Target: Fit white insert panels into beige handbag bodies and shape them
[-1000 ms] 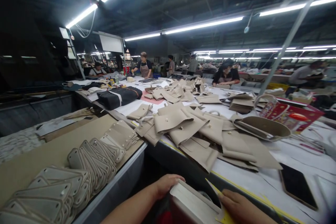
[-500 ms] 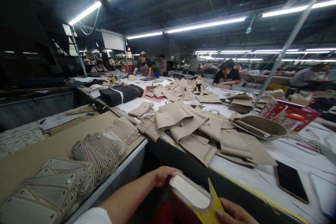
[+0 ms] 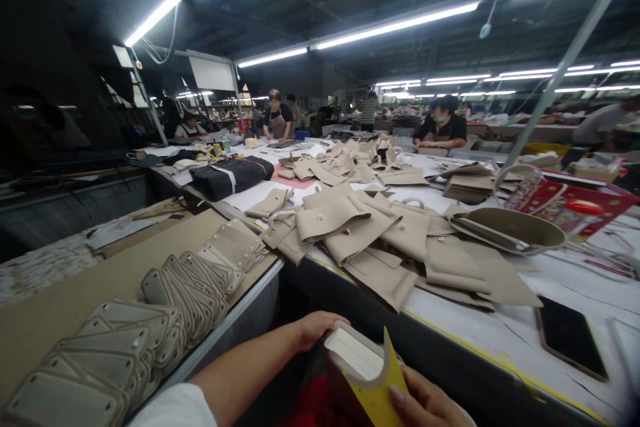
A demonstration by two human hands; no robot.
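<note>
Head view, left hand (image 3: 319, 331): grasping one end of the white rectangular block (image 3: 354, 352), lower centre
Right hand (image 3: 425, 399): pinching the pointed yellow sheet (image 3: 375, 397)
Black glossy phone (image 3: 571, 335): lower right

- Held sheet (image 3: 376, 397): yellow
- Held block (image 3: 356, 353): white
- Piled pieces (image 3: 331, 220): plain beige
- Bundle (image 3: 249, 175): black, white band (image 3: 231, 181)
- Phone (image 3: 573, 337): black screen
- Package (image 3: 563, 207): red, yellowish spots
- Bench covering (image 3: 473, 324): white
</note>
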